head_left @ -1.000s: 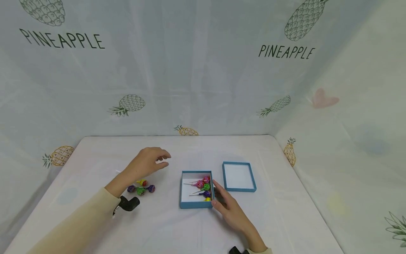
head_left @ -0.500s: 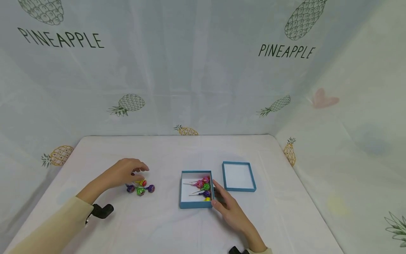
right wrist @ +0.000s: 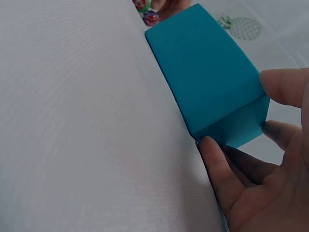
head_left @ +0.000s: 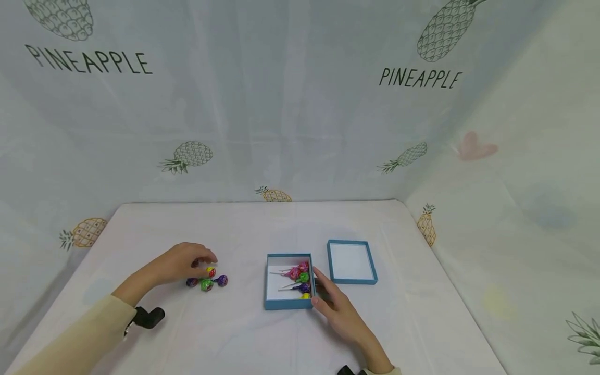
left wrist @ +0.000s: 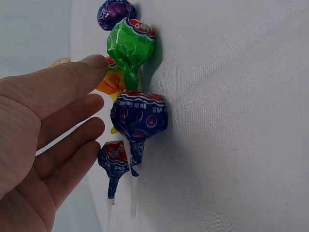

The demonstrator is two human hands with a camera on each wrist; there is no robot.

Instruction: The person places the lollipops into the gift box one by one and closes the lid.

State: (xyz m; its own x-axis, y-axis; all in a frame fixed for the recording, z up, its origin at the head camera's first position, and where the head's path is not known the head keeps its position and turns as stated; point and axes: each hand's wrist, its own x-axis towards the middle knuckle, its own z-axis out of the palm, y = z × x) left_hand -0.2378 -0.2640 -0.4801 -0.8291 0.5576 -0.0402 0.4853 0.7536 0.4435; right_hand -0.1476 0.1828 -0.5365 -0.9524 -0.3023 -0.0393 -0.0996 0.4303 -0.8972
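Several loose lollipops [head_left: 208, 279] lie towards the table's [head_left: 244, 338] left edge, heads clustered, sticks trailing towards its near edge. Our left hand [head_left: 180, 262], nearer, hovers just left of them, fingers relaxed, thumb touching the green one [left wrist: 130, 46]. Our right hand [head_left: 338, 308] grasps the blue box's [head_left: 289, 304] near right corner.

Loose lollipops [head_left: 207, 279] on the table: five, counted in the left wrist view as three purple, one green, one orange-yellow. Lollipops in the blue box [head_left: 288, 304]: about five, wrappers overlapping. Blue boxes: one; blue lids [head_left: 352, 262]: one; hands: two.
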